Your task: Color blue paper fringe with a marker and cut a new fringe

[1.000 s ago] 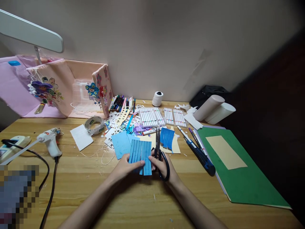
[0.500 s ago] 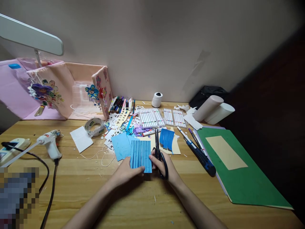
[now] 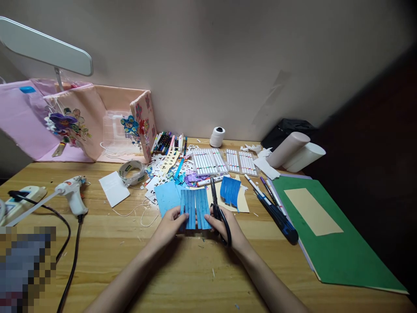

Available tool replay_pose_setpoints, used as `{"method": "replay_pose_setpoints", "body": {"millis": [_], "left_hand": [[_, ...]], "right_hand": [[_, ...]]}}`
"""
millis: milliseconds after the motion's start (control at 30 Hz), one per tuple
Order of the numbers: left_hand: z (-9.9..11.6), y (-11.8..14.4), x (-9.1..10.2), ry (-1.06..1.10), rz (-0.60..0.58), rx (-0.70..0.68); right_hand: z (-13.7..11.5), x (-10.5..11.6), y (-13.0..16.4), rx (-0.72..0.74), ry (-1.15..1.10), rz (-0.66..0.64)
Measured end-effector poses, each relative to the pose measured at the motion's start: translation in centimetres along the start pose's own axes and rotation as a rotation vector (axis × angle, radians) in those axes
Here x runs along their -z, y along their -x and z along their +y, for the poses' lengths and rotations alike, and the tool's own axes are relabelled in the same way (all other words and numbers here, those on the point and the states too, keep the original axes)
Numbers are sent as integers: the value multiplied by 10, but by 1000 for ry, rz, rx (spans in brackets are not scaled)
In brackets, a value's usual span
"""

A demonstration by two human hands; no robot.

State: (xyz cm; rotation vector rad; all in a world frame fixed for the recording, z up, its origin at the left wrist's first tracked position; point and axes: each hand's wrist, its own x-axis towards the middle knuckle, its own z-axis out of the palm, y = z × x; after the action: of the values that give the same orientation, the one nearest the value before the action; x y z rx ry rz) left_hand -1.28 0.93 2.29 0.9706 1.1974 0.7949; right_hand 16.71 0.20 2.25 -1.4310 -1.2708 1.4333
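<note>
A light-blue sheet of paper (image 3: 192, 208) with dark lines is slit into strips, and a gap shows between them near its middle. My left hand (image 3: 172, 224) pinches its left side, thumb on top. My right hand (image 3: 228, 226) grips black scissors (image 3: 214, 195), blades pointing away from me, while its thumb and fingers hold the sheet's right edge. Behind the left hand lies another light-blue sheet (image 3: 167, 195). A darker blue fringed piece (image 3: 230, 191) rests on cream paper (image 3: 243, 202) just beyond the scissors.
Paper scraps (image 3: 163, 167), marker sets (image 3: 208, 161) and a thread spool (image 3: 217, 137) lie at the back. A tape roll (image 3: 132, 173) and glue gun (image 3: 74, 195) with its cord are on the left. A utility knife (image 3: 276, 217) and green board (image 3: 325, 256) are on the right.
The strips have spread apart at the middle, opening a gap. My left thumb has moved up along the sheet, and the view has shifted slightly.
</note>
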Motion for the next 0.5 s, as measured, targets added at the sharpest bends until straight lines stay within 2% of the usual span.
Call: {"method": "replay_pose_setpoints", "body": {"millis": [233, 500], "left_hand": [[0, 3, -1, 132, -55, 19], [0, 3, -1, 137, -57, 26]], "right_hand": [[11, 2, -4, 22, 2, -5], [10, 2, -3, 13, -9, 0]]}}
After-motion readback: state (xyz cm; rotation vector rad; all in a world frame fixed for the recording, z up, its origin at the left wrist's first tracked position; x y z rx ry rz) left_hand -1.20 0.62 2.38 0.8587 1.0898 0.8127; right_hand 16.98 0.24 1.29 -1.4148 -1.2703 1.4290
